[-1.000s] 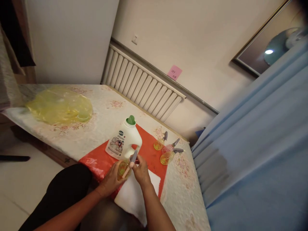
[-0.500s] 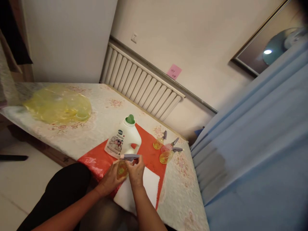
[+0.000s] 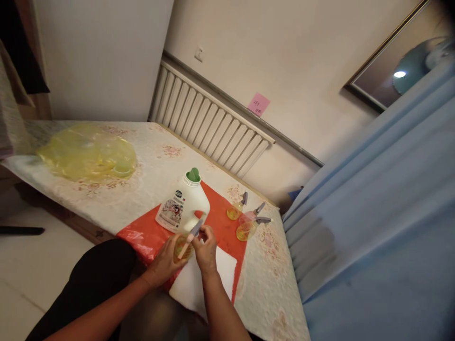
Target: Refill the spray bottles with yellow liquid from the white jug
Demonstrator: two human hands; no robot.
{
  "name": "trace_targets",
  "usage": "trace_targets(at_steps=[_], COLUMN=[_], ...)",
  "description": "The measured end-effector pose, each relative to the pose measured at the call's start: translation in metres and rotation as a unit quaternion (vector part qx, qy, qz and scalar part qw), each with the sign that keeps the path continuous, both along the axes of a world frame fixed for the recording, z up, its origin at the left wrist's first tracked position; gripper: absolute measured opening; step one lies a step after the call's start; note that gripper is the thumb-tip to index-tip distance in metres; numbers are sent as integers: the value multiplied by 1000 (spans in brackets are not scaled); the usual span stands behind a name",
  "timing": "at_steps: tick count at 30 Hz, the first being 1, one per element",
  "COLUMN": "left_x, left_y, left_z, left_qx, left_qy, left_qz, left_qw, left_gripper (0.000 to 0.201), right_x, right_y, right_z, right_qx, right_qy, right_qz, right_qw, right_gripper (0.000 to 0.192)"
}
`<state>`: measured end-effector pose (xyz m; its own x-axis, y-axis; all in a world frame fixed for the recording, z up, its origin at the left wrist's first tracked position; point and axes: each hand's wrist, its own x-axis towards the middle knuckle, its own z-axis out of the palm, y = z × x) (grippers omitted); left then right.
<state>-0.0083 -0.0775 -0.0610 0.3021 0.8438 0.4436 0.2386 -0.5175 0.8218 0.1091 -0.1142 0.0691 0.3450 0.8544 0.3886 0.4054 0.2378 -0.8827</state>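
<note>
My left hand [image 3: 166, 263] is wrapped round the body of a small clear spray bottle [image 3: 180, 249] with yellowish liquid in it. At its top, the fingers of my right hand [image 3: 206, 251] pinch the grey spray head [image 3: 195, 229], whose pale nozzle end points toward me and to the left. Just behind my hands stands a large white jug [image 3: 195, 202] with a printed label and a green spout insert in its open neck. Below the bottle lies a white sheet or pad [image 3: 224, 272] on a red plastic sheet [image 3: 221, 213].
Three more spray bottles with grey heads [image 3: 245, 232] stand to the right, some on the red sheet's edge. A yellow plastic bag [image 3: 88, 149] and a green cap [image 3: 122, 169] lie at the left of the floral tablecloth [image 3: 152, 156]. A blue curtain [image 3: 355, 213] hangs at right.
The grey spray head has turned on the bottle: its nozzle pointed left and now points down toward me. My right hand has turned with it, while my left hand keeps the bottle.
</note>
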Motion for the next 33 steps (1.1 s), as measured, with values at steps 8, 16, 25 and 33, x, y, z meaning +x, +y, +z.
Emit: trace_targets(at_steps=[8, 16, 25, 33], left_x=[0, 0, 0, -1], left_y=[-1, 0, -2, 3], left_z=[1, 0, 4, -6], left_qx=[-9, -2, -7, 29], left_qy=[12, 13, 10, 9], left_qz=[-1, 3, -2, -2], left_qw=[1000, 1000, 1000, 1000], left_gripper=[71, 71, 69, 71], right_x=[7, 12, 12, 1], right_y=[-3, -5, -4, 2], right_z=[0, 9, 13, -2], right_qx=[-32, -32, -29, -64], right_qy=[50, -16, -52, -17], right_qz=[70, 92, 90, -33], right_qw=[996, 995, 994, 997], right_gripper=[16, 14, 20, 24])
